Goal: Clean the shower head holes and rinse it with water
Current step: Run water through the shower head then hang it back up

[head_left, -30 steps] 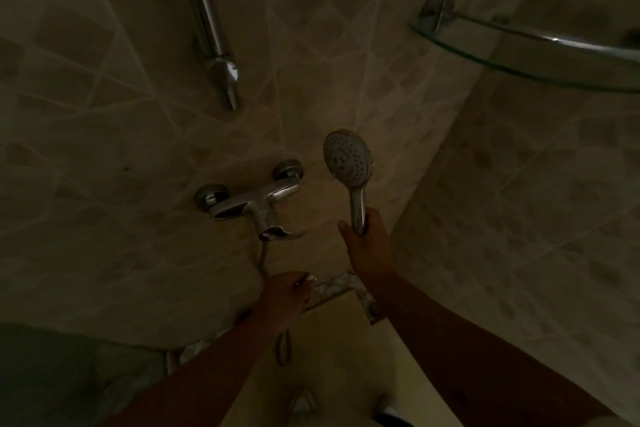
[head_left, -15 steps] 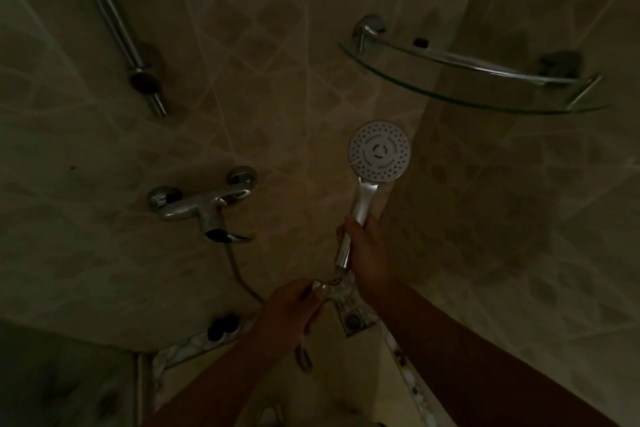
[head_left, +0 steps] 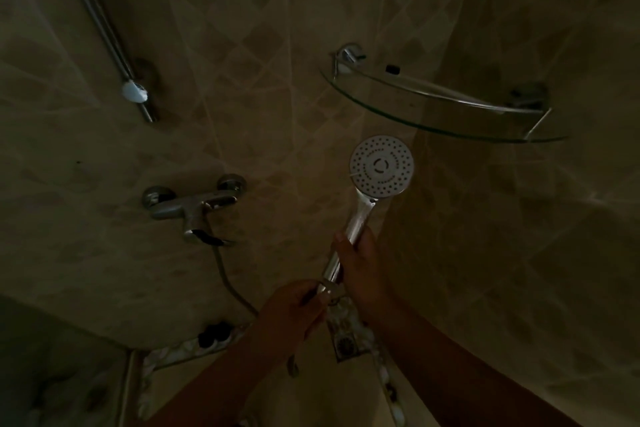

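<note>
The chrome shower head [head_left: 381,165] stands upright in the dim shower corner, its round white face with many small holes turned towards me. My right hand [head_left: 360,267] is wrapped around the middle of its handle. My left hand [head_left: 294,308] pinches the nut at the handle's lower end, where the hose [head_left: 228,282] joins it. The hose runs from there up to the mixer tap [head_left: 194,208] on the left wall.
A chrome riser rail [head_left: 104,31] slants down the left wall. A glass corner shelf [head_left: 440,107] with a chrome rail sits just above and right of the shower head. A floor drain [head_left: 346,345] and a pebble border lie below my hands.
The view has swung right, so the tap and rail sit further left. The shower head's face has turned from sideways to fully facing me. My left hand has risen to the handle's lower end.
</note>
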